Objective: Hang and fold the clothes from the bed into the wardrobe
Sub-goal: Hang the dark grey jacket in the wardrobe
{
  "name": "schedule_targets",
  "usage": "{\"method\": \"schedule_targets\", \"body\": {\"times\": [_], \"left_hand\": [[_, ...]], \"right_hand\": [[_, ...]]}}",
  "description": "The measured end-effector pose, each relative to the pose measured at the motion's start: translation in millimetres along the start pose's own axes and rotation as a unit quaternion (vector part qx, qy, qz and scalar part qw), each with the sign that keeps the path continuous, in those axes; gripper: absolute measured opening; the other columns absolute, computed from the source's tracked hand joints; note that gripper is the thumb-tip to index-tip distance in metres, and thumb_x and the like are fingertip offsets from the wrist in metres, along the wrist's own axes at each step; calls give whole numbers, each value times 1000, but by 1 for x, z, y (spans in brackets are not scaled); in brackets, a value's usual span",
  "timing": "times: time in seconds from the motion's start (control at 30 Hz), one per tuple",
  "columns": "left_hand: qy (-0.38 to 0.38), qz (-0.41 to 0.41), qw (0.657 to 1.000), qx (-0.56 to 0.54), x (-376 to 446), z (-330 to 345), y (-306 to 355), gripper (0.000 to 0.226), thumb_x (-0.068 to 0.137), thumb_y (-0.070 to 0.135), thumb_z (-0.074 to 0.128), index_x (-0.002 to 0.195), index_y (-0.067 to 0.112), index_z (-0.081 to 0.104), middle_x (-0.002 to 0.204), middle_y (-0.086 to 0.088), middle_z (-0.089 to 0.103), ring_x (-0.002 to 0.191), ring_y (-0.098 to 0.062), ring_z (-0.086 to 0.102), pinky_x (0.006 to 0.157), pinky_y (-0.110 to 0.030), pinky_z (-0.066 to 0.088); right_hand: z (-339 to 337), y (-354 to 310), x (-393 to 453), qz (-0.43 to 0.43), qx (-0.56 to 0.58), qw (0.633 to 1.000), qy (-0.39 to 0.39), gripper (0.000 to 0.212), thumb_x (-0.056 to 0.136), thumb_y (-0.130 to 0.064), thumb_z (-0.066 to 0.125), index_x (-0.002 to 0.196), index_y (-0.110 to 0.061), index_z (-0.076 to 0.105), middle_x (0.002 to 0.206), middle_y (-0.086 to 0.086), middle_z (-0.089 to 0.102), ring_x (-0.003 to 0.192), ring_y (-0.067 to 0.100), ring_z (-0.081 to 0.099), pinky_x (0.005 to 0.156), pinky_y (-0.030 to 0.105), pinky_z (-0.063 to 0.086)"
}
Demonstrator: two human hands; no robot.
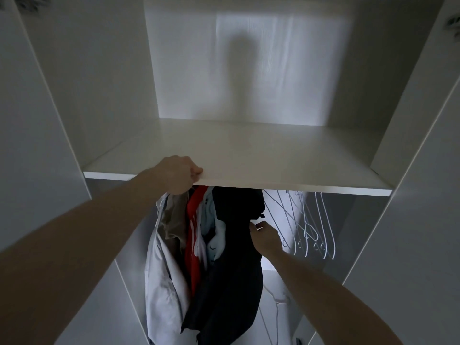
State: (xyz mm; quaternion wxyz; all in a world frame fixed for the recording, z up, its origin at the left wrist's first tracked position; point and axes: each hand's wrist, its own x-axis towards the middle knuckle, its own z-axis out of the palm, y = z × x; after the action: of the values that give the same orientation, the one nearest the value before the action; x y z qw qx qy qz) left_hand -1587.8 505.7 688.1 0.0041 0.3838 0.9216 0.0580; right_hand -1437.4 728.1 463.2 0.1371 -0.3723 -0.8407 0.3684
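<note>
Near the middle of the frame, the left hand point(178, 174) sits at the front edge of the flat white wardrobe shelf point(249, 155), with its fingers curled under the edge, so what they hold cannot be seen. Just below hang the clothes: a pale grey shirt point(163, 282), a bright red top point(193, 245), a light blue top point(211, 230) and a big dark navy jacket point(231, 270) (all bunched close together). The right hand point(265, 236) touches the jacket's right side, with its fingers bent. White wire hangers point(311, 227) hang at the middle right.
</note>
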Motion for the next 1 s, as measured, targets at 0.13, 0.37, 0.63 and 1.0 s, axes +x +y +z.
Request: {"method": "schedule_targets", "body": {"times": [0.13,0.37,0.63,1.0], "left_hand": [[5,2,1000,1,0,2,0,41,106,35,50,147,33,55,151,3,54,130,-24,56,95,-24,37],[7,-2,1000,0,6,4,-3,40,106,35,50,146,34,55,151,4,54,128,-22,57,95,-24,39],[15,-15,1000,-18,11,4,-8,38,103,36,56,141,39,59,147,8,57,122,-20,59,89,-22,37],[18,-6,998,56,0,14,-5,45,110,34,37,155,35,41,161,4,40,141,-24,45,112,-33,34]], "right_hand": [[-24,21,5,-11,-40,995,94,52,100,-29,58,145,-9,43,143,13,44,117,33,61,93,40,50],[-44,55,26,112,-92,989,33,59,98,-16,59,150,-5,34,148,13,50,128,35,58,98,41,50],[-26,56,43,112,-91,990,3,25,102,-14,45,112,-5,66,112,17,71,107,36,66,93,40,54],[-12,57,-7,51,39,988,141,28,100,-13,51,76,-5,63,67,7,63,66,26,57,60,32,39]]}}
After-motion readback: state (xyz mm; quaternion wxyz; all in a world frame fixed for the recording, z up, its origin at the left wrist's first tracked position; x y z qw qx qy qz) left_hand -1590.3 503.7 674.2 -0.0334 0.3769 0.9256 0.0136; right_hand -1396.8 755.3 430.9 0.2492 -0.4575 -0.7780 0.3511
